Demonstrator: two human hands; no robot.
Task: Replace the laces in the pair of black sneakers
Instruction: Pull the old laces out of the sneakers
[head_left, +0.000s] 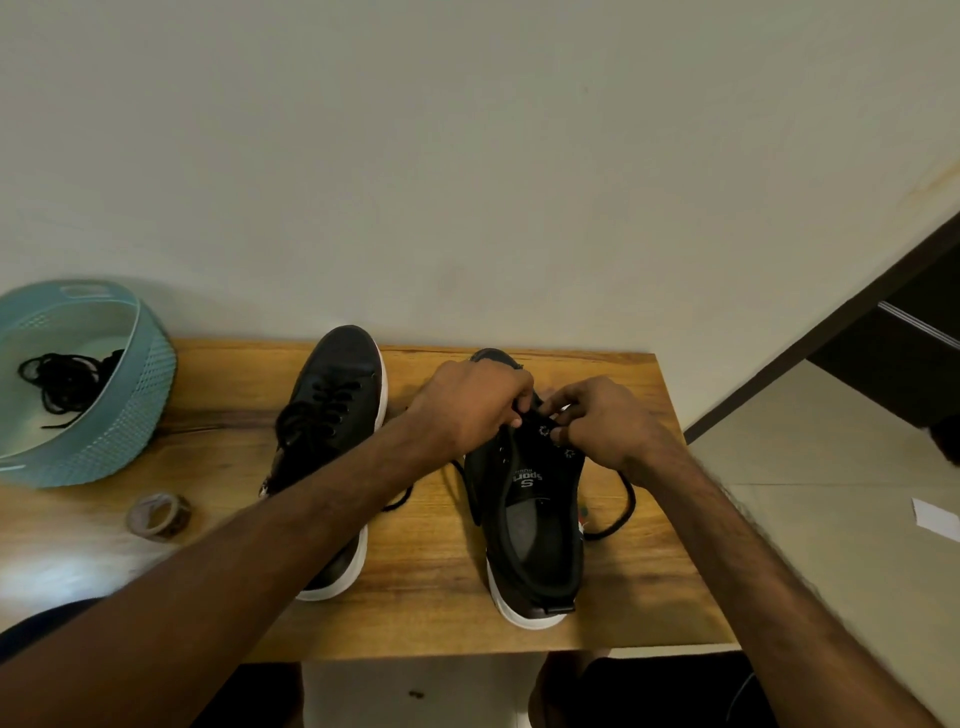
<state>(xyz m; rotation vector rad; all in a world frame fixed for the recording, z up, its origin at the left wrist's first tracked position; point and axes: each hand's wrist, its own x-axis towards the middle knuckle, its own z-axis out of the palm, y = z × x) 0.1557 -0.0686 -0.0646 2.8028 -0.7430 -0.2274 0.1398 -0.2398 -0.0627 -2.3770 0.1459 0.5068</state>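
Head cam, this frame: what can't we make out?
- Front eyelets of the sneaker being laced, head view: covered by the left hand and right hand.
- Which eyelet the lace is entering: hidden under the fingers.
- Other sneaker, rear half: crossed by the left forearm.
- Basket: cut off by the left edge; spare laces inside are too tangled to count.
- Tape roll: blurred, print unreadable.
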